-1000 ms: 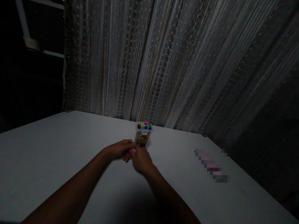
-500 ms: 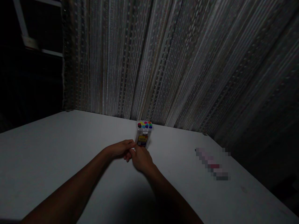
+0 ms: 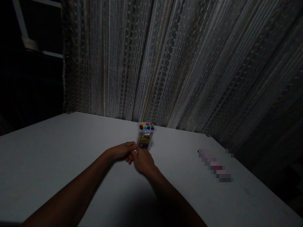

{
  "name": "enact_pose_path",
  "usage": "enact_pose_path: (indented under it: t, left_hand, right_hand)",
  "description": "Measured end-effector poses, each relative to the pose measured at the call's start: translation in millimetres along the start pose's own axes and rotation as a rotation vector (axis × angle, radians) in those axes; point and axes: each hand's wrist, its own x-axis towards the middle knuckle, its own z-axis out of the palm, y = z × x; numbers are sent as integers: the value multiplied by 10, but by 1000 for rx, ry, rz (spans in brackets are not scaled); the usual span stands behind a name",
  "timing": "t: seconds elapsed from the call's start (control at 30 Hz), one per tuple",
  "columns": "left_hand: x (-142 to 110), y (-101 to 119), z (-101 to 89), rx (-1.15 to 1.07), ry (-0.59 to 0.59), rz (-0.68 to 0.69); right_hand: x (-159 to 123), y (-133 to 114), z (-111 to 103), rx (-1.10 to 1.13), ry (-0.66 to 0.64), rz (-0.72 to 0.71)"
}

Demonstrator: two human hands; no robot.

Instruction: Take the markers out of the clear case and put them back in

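A clear plastic case of markers [image 3: 145, 134] stands on the white table with its colourful caps at the top and a yellow and dark label on the front. Just before its lower end my two hands meet, covering the base. My left hand [image 3: 123, 151] comes in from the left, its fingers curled and partly hidden behind the other hand. Closed, with its back toward me, my right hand [image 3: 144, 160] overlaps the left fingertips. Whether either hand grips the case or something small between them is hidden.
The white table [image 3: 71, 151] reaches back to a striped grey curtain [image 3: 132, 63]. On the right lies a long pixelated pinkish object [image 3: 214, 165]. A dark area with a pale frame [image 3: 50, 54] is at the far left. The room is dim.
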Motion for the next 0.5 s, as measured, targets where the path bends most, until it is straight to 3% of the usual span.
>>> enact_pose_path:
  t: [0.23, 0.5]
  left_hand:
    - [5, -8, 4, 21, 17, -20]
    - [12, -2, 11, 15, 18, -28]
  right_hand:
    - [9, 0, 2, -5, -57, -11]
    - [12, -2, 15, -9, -35, 25]
